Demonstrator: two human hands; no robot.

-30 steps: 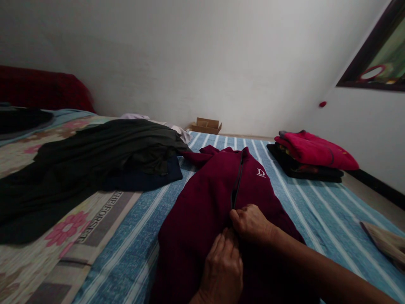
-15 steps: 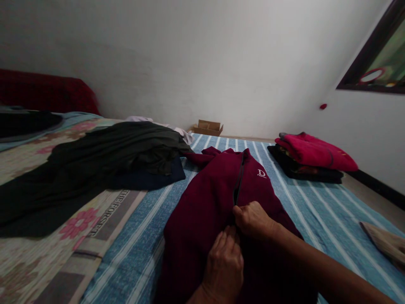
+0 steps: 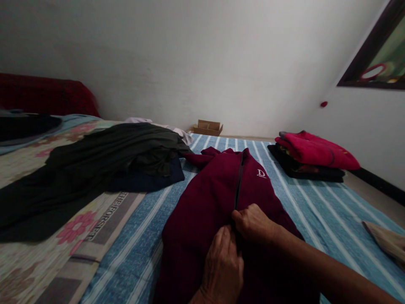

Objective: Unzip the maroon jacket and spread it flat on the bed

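A maroon jacket [image 3: 205, 211] lies spread on the striped bed sheet, its collar away from me and a small white logo on the chest. Its dark front zipper [image 3: 239, 181] runs down from the collar to my right hand [image 3: 253, 221]. That hand is closed, thumb and bent fingers pinching the zipper; the slider itself is hidden under them. Just below and to the left, my left hand [image 3: 223, 261] presses on the jacket front, its fingers together and their tips curled on the fabric beside the zipper. What lies under those fingertips is hidden.
Dark green clothing [image 3: 120, 147] lies to the left over a navy folded garment [image 3: 152, 179]. A pink garment [image 3: 319, 150] tops a folded stack at the right. Beige cloth [image 3: 386, 240] sits at the right edge. An open cardboard box [image 3: 207, 128] stands by the wall.
The zipper's gap above my right hand has narrowed, and its edges lie straighter. My right hand has shifted very slightly down and left. My left hand has stayed almost in place.
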